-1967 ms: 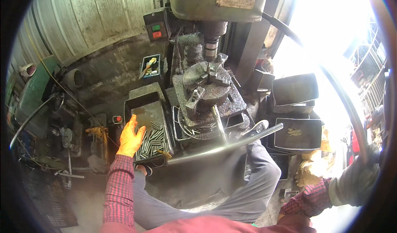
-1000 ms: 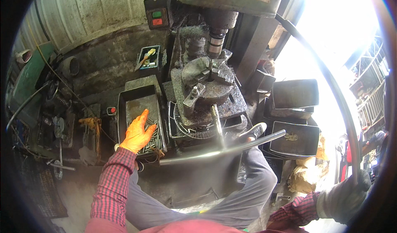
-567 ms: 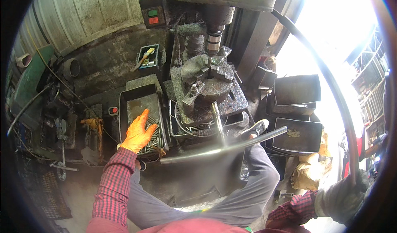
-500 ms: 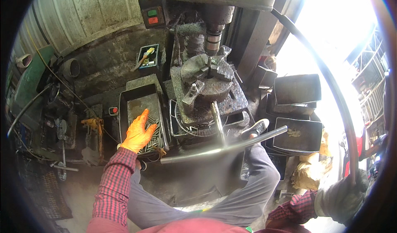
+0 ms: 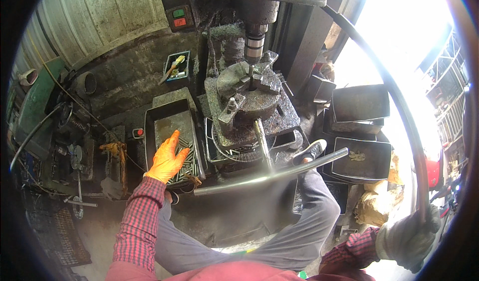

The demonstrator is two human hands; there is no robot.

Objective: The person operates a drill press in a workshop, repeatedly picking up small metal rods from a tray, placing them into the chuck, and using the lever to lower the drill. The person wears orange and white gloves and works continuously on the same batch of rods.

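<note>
My left hand (image 5: 168, 159), in an orange rubber glove, rests over a dark metal tray (image 5: 163, 124) at the left. Its fingers are spread above short metal pins (image 5: 188, 170) heaped in the tray's near part. At the far right my right hand (image 5: 409, 240), in a grey work glove, grips a long curved lever (image 5: 401, 101). A drill press chuck (image 5: 254, 45) hangs over a round chip-covered chuck vise (image 5: 249, 91) in the middle. From the vise a metal bar (image 5: 263, 144) runs toward me, joined to a shiny curved crossbar (image 5: 269, 179).
A switch box (image 5: 178, 16) with green and red buttons hangs behind. A small container (image 5: 176, 66) holds a brush. Metal bins (image 5: 360, 104) are stacked at the right, one holding pale scraps. My shoe (image 5: 313, 150) is beside the press. A green machine (image 5: 40, 104) stands at the left.
The whole view has shifted slightly. My left hand stays over the pins and my right hand keeps its hold on the lever, with little movement.
</note>
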